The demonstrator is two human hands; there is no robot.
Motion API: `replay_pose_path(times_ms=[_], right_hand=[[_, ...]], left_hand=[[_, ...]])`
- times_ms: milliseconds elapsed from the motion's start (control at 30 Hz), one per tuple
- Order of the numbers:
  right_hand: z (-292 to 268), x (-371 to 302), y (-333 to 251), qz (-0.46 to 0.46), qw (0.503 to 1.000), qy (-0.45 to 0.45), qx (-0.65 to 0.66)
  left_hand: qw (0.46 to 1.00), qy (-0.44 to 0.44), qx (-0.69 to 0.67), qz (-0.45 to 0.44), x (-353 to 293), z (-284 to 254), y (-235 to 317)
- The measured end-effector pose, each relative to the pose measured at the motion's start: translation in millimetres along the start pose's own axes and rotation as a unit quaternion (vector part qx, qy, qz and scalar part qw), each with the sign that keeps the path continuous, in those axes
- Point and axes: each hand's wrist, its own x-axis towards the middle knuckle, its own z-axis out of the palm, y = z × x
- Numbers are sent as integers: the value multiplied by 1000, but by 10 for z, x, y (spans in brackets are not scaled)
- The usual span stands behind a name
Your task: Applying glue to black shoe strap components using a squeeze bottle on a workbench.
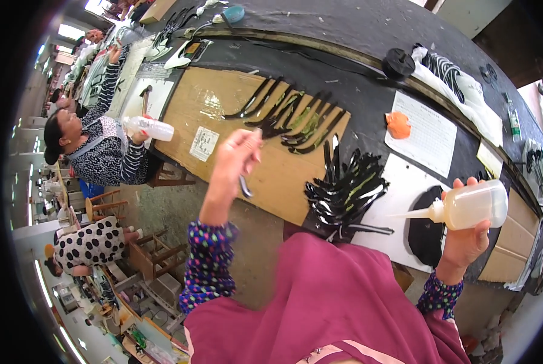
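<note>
My left hand (234, 159) is raised over the near edge of the brown cardboard sheet (183, 109), its fingers pinched together. A dark, narrow strip (245, 187) hangs below it, apparently held in those fingers. My right hand (470, 242) is wrapped round a translucent squeeze bottle (477, 205) of pale liquid, tipped sideways with its long thin nozzle pointing left. Several glossy black strips (253, 103) lie side by side on the cardboard, some with olive patches. A thick heap of similar black strips (347, 188) rests between my hands at the table's near edge.
A white sheet (377, 209) and a black pad (425, 227) lie by the bottle. Beyond are a printed paper (432, 136), an orange scrap (398, 125) and a black round object (398, 64). At left a co-worker (98, 133) holds a clear bottle (156, 128) near a hammer (145, 100).
</note>
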Motion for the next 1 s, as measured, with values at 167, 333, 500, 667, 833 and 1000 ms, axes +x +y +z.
replay_pose_path(times_ms=[167,333,500,667,833,1000], right_hand=[[238,194,176,9,997,51,-49],[370,406,335,32,994,63,-87],[503,567,459,20,988,101,-117],[473,649,450,27,988,107,-107],[322,542,306,4,992,88,-85],[70,333,89,13,998,54,-30]], left_hand=[[903,183,378,88,1557,-1014,-440],[894,167,407,81,2959,-1219,-1014],[892,218,388,81,3434,-1135,-1433],[709,383,557,200,2776,-508,-1019],[895,112,376,212,1812,439,-1046],[921,-56,281,264,588,1811,-1708]])
